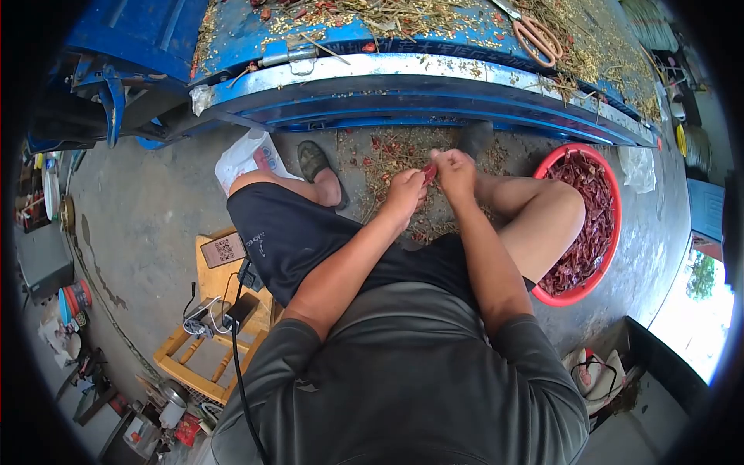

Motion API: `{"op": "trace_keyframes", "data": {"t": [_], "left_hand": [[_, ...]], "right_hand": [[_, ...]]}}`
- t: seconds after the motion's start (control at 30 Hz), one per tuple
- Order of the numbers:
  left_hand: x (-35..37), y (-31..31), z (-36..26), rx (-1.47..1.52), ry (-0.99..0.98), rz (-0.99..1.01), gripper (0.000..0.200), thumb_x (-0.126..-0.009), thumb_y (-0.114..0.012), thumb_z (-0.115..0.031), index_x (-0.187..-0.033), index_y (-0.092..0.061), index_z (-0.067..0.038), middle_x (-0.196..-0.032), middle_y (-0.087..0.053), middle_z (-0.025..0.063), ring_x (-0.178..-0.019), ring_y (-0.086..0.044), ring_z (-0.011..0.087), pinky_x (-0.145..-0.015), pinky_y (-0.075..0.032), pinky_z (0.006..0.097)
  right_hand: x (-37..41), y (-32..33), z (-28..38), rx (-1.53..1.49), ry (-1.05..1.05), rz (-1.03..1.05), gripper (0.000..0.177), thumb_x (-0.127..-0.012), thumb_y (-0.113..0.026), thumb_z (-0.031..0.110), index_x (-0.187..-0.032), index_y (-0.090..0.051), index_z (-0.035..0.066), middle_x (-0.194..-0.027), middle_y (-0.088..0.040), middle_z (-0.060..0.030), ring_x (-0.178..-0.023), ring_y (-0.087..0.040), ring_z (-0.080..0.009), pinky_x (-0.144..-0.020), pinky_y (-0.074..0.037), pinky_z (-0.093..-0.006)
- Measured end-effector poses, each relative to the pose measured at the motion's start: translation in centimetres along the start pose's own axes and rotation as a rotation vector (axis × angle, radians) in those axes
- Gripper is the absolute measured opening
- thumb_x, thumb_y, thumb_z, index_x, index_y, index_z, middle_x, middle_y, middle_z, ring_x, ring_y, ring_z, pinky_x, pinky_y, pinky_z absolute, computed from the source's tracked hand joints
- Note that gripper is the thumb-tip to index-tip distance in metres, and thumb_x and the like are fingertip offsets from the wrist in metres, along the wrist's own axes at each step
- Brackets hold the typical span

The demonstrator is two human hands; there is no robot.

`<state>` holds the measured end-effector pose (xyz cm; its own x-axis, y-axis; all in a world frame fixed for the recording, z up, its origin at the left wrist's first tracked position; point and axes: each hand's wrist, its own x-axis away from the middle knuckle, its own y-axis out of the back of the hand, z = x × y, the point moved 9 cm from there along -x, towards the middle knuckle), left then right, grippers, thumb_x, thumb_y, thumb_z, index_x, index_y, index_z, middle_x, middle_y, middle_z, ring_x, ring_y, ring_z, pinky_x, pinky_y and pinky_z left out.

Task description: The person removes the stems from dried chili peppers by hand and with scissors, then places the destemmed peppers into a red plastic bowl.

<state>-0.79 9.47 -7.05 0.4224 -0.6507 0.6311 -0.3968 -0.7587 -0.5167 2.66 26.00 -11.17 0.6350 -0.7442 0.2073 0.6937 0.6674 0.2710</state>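
Between my knees, both hands meet over a dried red chili pepper (pixel 429 173). My left hand (pixel 404 194) is closed around its lower part. The fingers of my right hand (pixel 456 173) are pinched at its upper end, and part of the pepper is hidden by them. To the right of my leg stands a red plastic basin (pixel 615 225) heaped with dark red dried chilies (pixel 583 232). Scissors with orange handles (pixel 535 43) lie on the blue metal bed (pixel 341 50) in front of me, among scattered seeds and stalks.
Seeds and pepper scraps (pixel 387 163) litter the floor near my feet. A white plastic bag (pixel 252 155) sits by one knee. On my left, a wooden stool (pixel 205 287) carries a phone-like QR-code card (pixel 223 249) and cables (pixel 208 316). The bed's metal edge (pixel 372 66) runs across ahead.
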Motion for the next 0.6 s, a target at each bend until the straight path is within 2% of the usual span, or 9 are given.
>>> {"op": "trace_keyframes", "data": {"t": [0.03, 0.07, 0.17, 0.23, 0.33, 0.37, 0.43, 0.47, 0.6], "left_hand": [[0.9, -0.1, -0.5, 0.004, 0.005, -0.001, 0.015, -0.099, -0.045, -0.019, -0.087, -0.051, -0.014, -0.059, -0.038, -0.0067, -0.043, -0.032, 0.0042, -0.039, -0.022, 0.0225], [2.3, -0.5, -2.2, 0.006, -0.028, 0.027, 0.015, -0.098, -0.045, -0.02, -0.087, -0.051, -0.014, -0.059, -0.038, -0.0068, -0.043, -0.031, 0.0043, -0.039, -0.022, 0.0226], [3.0, 0.8, -4.2, 0.021, -0.089, 0.048, 0.015, -0.098, -0.045, -0.02, -0.086, -0.05, -0.014, -0.058, -0.038, -0.0068, -0.043, -0.031, 0.0044, -0.039, -0.022, 0.0228], [2.8, 1.0, -3.7, -0.025, -0.077, 0.019, 0.015, -0.098, -0.046, -0.021, -0.085, -0.05, -0.014, -0.057, -0.037, -0.0067, -0.043, -0.031, 0.0045, -0.039, -0.022, 0.0231], [2.3, 0.2, -2.4, 0.002, -0.04, -0.013, 0.016, -0.098, -0.046, -0.021, -0.085, -0.051, -0.014, -0.057, -0.038, -0.0069, -0.042, -0.031, 0.0045, -0.039, -0.022, 0.0232], [2.1, -0.1, -2.6, 0.032, -0.075, 0.02, 0.016, -0.098, -0.047, -0.022, -0.086, -0.053, -0.014, -0.057, -0.038, -0.007, -0.042, -0.031, 0.0045, -0.039, -0.022, 0.0229], [2.5, 0.3, -2.9, 0.02, -0.087, 0.004, 0.015, -0.098, -0.047, -0.022, -0.087, -0.053, -0.014, -0.057, -0.038, -0.0069, -0.042, -0.031, 0.0045, -0.039, -0.022, 0.0225], [2.4, 0.1, -3.4, 0.015, -0.108, -0.003, 0.015, -0.098, -0.047, -0.023, -0.088, -0.054, -0.014, -0.057, -0.037, -0.0068, -0.042, -0.031, 0.0045, -0.039, -0.022, 0.0222], [1.7, -0.1, -1.9, -0.058, -0.001, 0.026, 0.021, -0.1, -0.052, -0.03, -0.099, -0.06, -0.01, -0.059, -0.041, -0.0074, -0.043, -0.034, 0.0043, -0.04, -0.023, 0.0207]], "right_hand": [[-0.5, 1.7, 0.3, 0.259, 0.223, -0.103, 0.028, -0.09, -0.074, 0.023, -0.071, -0.059, 0.01, -0.062, -0.059, 0.001, -0.047, -0.049, -0.0065, -0.044, -0.036, -0.0223], [-1.3, 3.3, -1.2, 0.114, -0.028, -0.056, 0.027, -0.089, -0.074, 0.02, -0.069, -0.062, 0.008, -0.062, -0.06, 0.0008, -0.05, -0.052, -0.0058, -0.045, -0.038, -0.0231], [-0.8, 4.6, 1.3, 0.165, -0.182, 0.127, 0.017, -0.09, -0.073, 0.018, -0.079, -0.067, 0.006, -0.067, -0.063, 0.0006, -0.057, -0.057, -0.0058, -0.048, -0.041, -0.0224], [0.9, 0.6, 3.5, 0.159, -0.249, 0.516, 0.022, -0.087, -0.073, 0.019, -0.098, -0.072, 0.0, -0.071, -0.068, -0.0051, -0.06, -0.06, -0.0106, -0.056, -0.049, -0.0272], [1.0, -0.1, 4.7, 0.182, 0.021, 0.466, 0.03, -0.089, -0.071, 0.017, -0.114, -0.069, 0.002, -0.077, -0.068, -0.0042, -0.063, -0.06, -0.0091, -0.055, -0.048, -0.0252], [2.1, 0.2, 4.9, 0.048, -0.287, 0.466, 0.039, -0.09, -0.068, 0.019, -0.126, -0.064, 0.002, -0.085, -0.07, -0.0035, -0.067, -0.062, -0.0099, -0.055, -0.048, -0.0253], [3.8, -0.8, 7.9, -0.27, -0.414, 0.486, 0.042, -0.091, -0.067, 0.025, -0.127, -0.063, 0.003, -0.092, -0.07, -0.0023, -0.071, -0.062, -0.0088, -0.057, -0.048, -0.0248], [4.5, -1.5, 9.9, -0.161, -0.284, 0.593, 0.04, -0.094, -0.066, 0.028, -0.126, -0.064, 0.004, -0.101, -0.072, -0.0033, -0.075, -0.063, -0.0062, -0.057, -0.046, -0.0191], [3.9, -1.9, 9.9, -0.124, 0.005, 0.543, 0.033, -0.091, -0.073, 0.022, -0.119, -0.068, 0.006, -0.098, -0.073, -0.0029, -0.087, -0.067, -0.0092, -0.074, -0.052, -0.0222]]}}
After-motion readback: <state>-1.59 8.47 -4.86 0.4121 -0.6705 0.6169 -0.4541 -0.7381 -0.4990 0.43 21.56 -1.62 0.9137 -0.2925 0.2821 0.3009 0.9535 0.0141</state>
